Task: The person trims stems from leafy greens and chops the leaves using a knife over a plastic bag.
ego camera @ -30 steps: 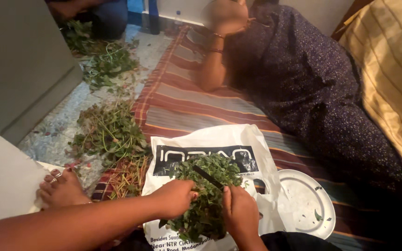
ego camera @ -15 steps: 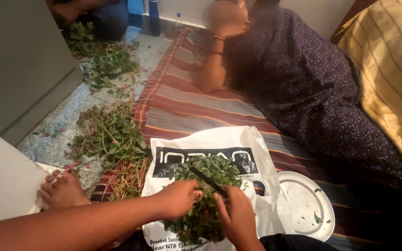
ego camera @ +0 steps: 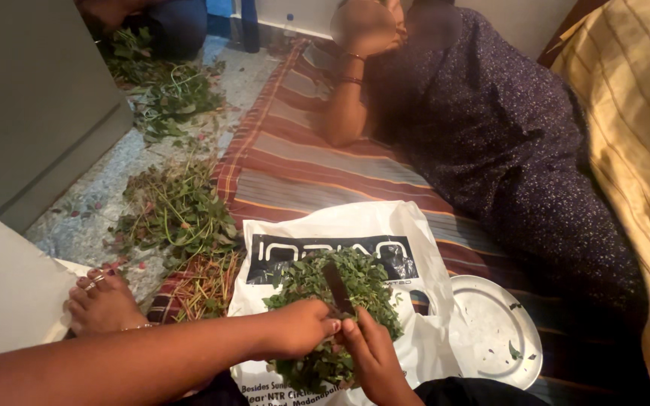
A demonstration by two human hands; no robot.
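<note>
Green leafy herb pile (ego camera: 332,316) sits on the white plastic bag (ego camera: 355,225) near centre, on the striped mat (ego camera: 302,165). Left hand (ego camera: 299,328) has its grip closed over the pile's left edge; right hand (ego camera: 370,353) pinches a dark knife (ego camera: 336,289), blade up through the leaves. Much looks done: bare reddish stems (ego camera: 205,286) heaped left of the bag. Left over: uncut leafy bunches (ego camera: 174,214) on the far-left floor. Round steel plate (ego camera: 494,331) at right holds only scraps.

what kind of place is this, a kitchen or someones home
Most likely the floor of a home, not a kitchen counter. A striped woven mat covers the stone floor, another person lies on it, and leafy greens are being cut over a plastic bag.
</note>
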